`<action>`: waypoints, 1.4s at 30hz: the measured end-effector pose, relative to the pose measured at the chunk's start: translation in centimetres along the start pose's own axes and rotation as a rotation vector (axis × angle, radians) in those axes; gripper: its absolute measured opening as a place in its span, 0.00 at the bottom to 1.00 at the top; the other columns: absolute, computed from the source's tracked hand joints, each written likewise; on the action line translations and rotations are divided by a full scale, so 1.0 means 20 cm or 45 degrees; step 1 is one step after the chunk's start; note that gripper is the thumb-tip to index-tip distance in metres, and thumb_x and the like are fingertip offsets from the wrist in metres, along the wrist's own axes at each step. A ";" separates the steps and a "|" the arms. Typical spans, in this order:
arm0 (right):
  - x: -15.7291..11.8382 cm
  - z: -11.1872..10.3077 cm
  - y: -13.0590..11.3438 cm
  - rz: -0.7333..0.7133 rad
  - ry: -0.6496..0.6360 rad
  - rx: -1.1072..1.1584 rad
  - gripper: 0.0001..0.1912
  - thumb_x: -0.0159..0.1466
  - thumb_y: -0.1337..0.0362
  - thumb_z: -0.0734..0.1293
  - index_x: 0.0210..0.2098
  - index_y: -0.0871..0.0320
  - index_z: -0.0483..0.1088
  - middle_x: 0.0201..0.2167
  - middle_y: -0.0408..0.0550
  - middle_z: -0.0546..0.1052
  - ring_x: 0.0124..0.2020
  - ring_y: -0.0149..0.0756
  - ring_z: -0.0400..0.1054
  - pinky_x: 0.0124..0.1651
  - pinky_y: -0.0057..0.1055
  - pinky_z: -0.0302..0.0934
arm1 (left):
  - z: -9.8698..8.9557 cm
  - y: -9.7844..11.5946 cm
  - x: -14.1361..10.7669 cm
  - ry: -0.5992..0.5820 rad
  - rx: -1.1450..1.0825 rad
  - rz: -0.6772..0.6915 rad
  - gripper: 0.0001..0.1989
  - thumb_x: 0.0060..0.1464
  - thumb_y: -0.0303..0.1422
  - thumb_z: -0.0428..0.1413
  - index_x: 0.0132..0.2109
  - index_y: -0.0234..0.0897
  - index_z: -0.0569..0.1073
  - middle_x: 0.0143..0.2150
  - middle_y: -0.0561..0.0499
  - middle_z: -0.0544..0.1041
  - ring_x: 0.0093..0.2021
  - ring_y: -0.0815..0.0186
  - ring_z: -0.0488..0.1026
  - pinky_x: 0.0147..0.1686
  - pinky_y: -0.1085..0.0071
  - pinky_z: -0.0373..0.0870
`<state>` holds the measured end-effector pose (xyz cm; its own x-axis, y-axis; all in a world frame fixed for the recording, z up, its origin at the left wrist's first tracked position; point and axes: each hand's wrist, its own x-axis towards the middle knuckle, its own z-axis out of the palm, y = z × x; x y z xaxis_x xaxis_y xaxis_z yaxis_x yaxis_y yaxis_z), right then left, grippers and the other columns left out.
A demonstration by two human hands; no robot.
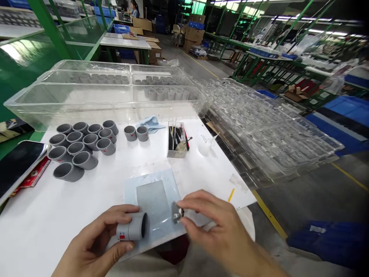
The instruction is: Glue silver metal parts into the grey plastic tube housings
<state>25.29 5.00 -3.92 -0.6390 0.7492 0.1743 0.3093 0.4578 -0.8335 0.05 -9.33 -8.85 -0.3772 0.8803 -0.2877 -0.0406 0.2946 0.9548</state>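
My left hand is shut around a short grey plastic tube with a red label, its open end facing right. My right hand pinches a small shiny metal piece close to the tube's open end, not touching it. Both hands are over a pale blue mat with a grey square on it, on the white table. Several similar grey tubes stand in a cluster at the left, and a pair of them stands nearer the middle.
A blue cloth and a clear box of thin tools sit at the table's far side. A phone lies at the left edge. Clear trays hold more tubes beyond, with stacked trays at the right.
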 end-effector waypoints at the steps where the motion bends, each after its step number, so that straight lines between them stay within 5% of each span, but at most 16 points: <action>1: -0.01 0.06 -0.01 -0.027 0.038 0.098 0.14 0.64 0.71 0.73 0.49 0.54 0.80 0.42 0.48 0.82 0.41 0.34 0.79 0.44 0.27 0.75 | 0.00 0.01 0.00 -0.009 -0.003 -0.002 0.14 0.50 0.43 0.72 0.42 0.48 0.82 0.58 0.49 0.82 0.60 0.55 0.78 0.53 0.74 0.79; 8: -0.04 0.30 -0.03 -0.080 0.186 0.318 0.16 0.60 0.74 0.72 0.46 0.54 0.81 0.39 0.48 0.82 0.37 0.37 0.80 0.44 0.31 0.77 | 0.00 0.06 0.00 -0.087 -0.005 0.065 0.07 0.55 0.33 0.69 0.41 0.49 0.80 0.57 0.51 0.81 0.57 0.61 0.77 0.49 0.77 0.77; 29: -0.02 0.32 -0.02 -0.111 0.200 0.285 0.15 0.60 0.74 0.73 0.45 0.56 0.81 0.38 0.49 0.82 0.37 0.37 0.80 0.43 0.31 0.78 | 0.00 0.06 0.00 -0.067 -0.022 0.077 0.10 0.54 0.33 0.70 0.43 0.49 0.81 0.56 0.51 0.82 0.58 0.59 0.77 0.51 0.74 0.77; 42: -0.01 0.30 -0.03 -0.195 0.247 0.260 0.16 0.60 0.75 0.73 0.46 0.55 0.81 0.39 0.49 0.82 0.38 0.37 0.79 0.43 0.32 0.78 | 0.00 0.11 -0.03 -0.039 0.001 -0.129 0.23 0.51 0.48 0.70 0.53 0.49 0.81 0.51 0.51 0.86 0.51 0.58 0.81 0.47 0.74 0.78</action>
<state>20.96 1.67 -6.55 -0.5151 0.7651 0.3863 0.0596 0.4816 -0.8743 0.23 -9.13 -6.55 -0.3424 0.8569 -0.3853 -0.0763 0.3834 0.9204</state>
